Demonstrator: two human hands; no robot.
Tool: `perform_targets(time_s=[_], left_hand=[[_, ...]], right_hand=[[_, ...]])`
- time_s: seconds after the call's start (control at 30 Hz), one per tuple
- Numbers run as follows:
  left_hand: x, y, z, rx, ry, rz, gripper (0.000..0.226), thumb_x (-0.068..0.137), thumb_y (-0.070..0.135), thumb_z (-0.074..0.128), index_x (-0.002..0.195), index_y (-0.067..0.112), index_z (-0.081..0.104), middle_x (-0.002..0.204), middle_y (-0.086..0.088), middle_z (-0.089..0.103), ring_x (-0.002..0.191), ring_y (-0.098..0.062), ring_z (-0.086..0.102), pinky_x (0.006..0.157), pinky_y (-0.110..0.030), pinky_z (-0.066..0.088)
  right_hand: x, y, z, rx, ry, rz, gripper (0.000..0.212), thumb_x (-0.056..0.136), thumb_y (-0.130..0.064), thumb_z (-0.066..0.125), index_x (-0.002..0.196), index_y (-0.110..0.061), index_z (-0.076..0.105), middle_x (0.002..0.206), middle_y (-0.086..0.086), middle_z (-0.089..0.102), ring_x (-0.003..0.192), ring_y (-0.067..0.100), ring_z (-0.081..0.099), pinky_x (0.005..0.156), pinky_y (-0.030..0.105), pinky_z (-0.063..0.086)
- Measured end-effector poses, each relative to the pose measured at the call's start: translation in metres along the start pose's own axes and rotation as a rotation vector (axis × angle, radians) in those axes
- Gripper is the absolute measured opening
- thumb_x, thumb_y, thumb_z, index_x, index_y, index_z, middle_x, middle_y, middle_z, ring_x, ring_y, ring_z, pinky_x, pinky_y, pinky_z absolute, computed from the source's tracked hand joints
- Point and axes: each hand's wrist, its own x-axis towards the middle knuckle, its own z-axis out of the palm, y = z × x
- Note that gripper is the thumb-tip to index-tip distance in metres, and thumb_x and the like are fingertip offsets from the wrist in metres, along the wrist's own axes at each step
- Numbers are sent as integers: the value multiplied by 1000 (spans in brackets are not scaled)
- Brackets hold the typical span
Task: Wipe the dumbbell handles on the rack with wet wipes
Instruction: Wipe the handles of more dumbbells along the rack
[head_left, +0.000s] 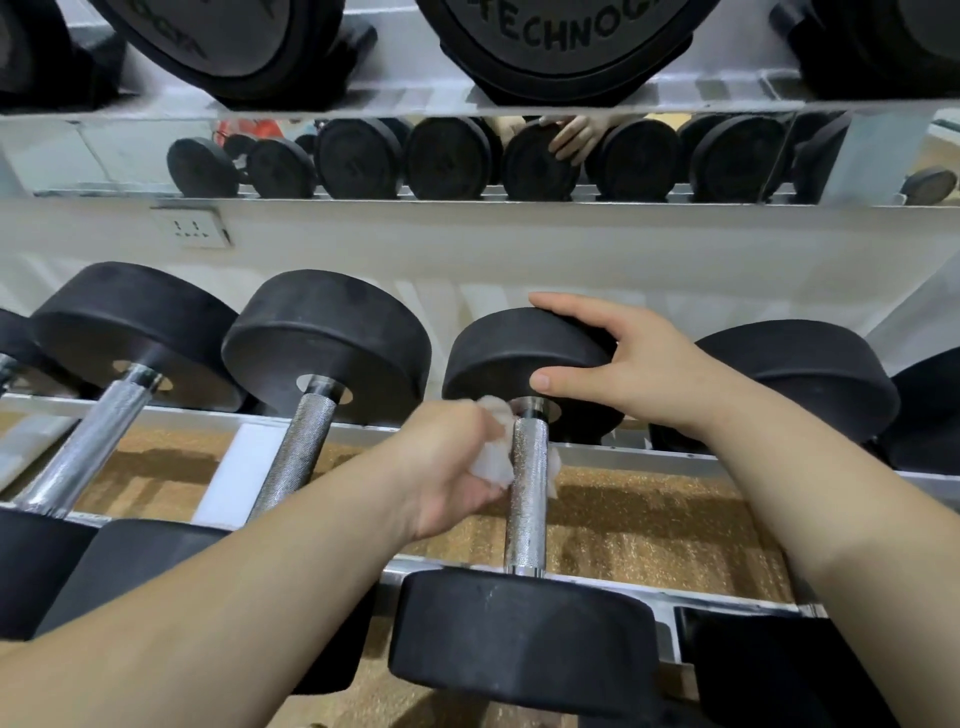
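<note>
Wrapping wet wipe (488, 462) round knurled handle (527, 499) with left hand (447, 467), fingers clamped on wipe, for all-round contact. Gripping far head (514, 353) with right hand (618, 364), thumb and fingers spanning rim, probably against rolling. Keeping dumbbell seated across rack rails (649, 460), lower tier.

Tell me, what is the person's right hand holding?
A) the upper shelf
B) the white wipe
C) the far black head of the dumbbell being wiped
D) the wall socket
C: the right hand grips the far head, fingers curled over it, while the left hand presses the wet wipe to the handle.
</note>
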Motion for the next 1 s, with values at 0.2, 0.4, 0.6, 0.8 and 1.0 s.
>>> perform_targets(time_s=[0.2,0.4,0.6,0.8,1.0], left_hand=[[-38,-17,-8,759,98,-37,27,74,-7,45,82,14,61,75,-15,52,67,-26,52,60,-27,43],[-13,-5,4,354,170,69,48,81,-22,26,65,9,59,68,-12,49,57,-26,60,48,-22,45],[-41,-6,-10,663,128,6,25,84,-12,43,79,6,60,81,-21,64,81,-34,69,84,-50,57],[-53,23,-13,467,114,213,21,90,-4,57,108,-2,68,92,-19,77,81,-27,71,72,-32,48],[-58,31,-20,432,0,306,18,93,3,66,109,1,74,108,-21,76,94,-25,69,83,-35,48]], right_hand=[[0,-1,3,-8,13,-8,76,83,-28,88,150,-34,54,146,-21,57,132,-5,53,117,27,41],[0,0,4,-6,10,17,75,82,-31,88,149,-38,54,145,-22,58,132,-3,54,118,35,43],[-5,-12,5,-33,44,23,80,78,-33,90,150,-36,53,143,-18,55,131,-1,52,113,19,41],[-25,-52,31,51,148,-225,35,78,-25,92,111,-20,80,102,-3,69,86,11,65,72,14,47],[-25,-59,27,314,-9,38,45,67,-36,88,109,-21,79,92,1,80,80,16,71,65,20,55]])
